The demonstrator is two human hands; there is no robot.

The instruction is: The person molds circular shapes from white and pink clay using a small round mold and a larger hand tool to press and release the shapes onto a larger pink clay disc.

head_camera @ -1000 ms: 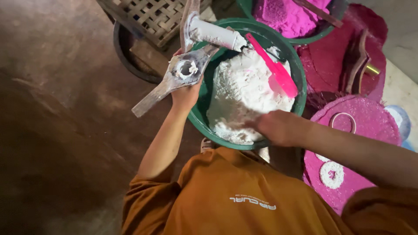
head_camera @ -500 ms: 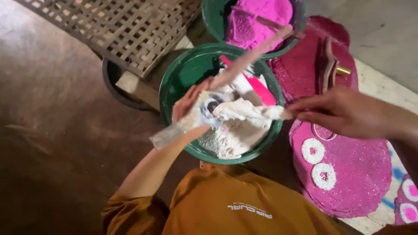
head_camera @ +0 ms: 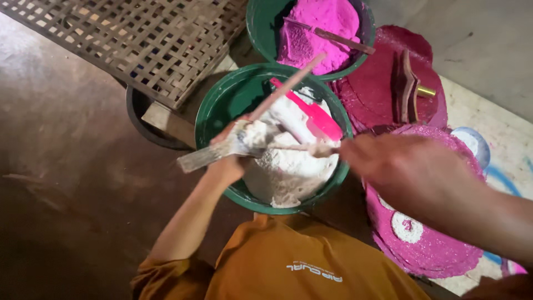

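Observation:
My left hand [head_camera: 226, 162] grips a grey metal mould [head_camera: 240, 141] caked with white powder, its flat handle [head_camera: 195, 158] pointing left, over a green basin [head_camera: 217, 105] of white powder [head_camera: 288, 172]. My right hand [head_camera: 405, 169], blurred and close to the camera, holds a thin powder-coated stick [head_camera: 294, 148] whose tip touches the mould. A longer wooden stick [head_camera: 286, 88] rises from the mould toward the upper right. A pink plastic scoop [head_camera: 313, 115] lies in the white powder.
A second green basin [head_camera: 256, 22] holds pink powder [head_camera: 325, 25] and a wooden stick. Round pink powder patterns [head_camera: 433, 244] with white circles cover the floor at the right. A lattice rack [head_camera: 133, 44] lies over a black tub [head_camera: 139, 119] at the upper left.
My right hand left the white powder and came up to the mould with the thin stick. My left hand brought the mould lower, over the basin's middle. The view shifted right.

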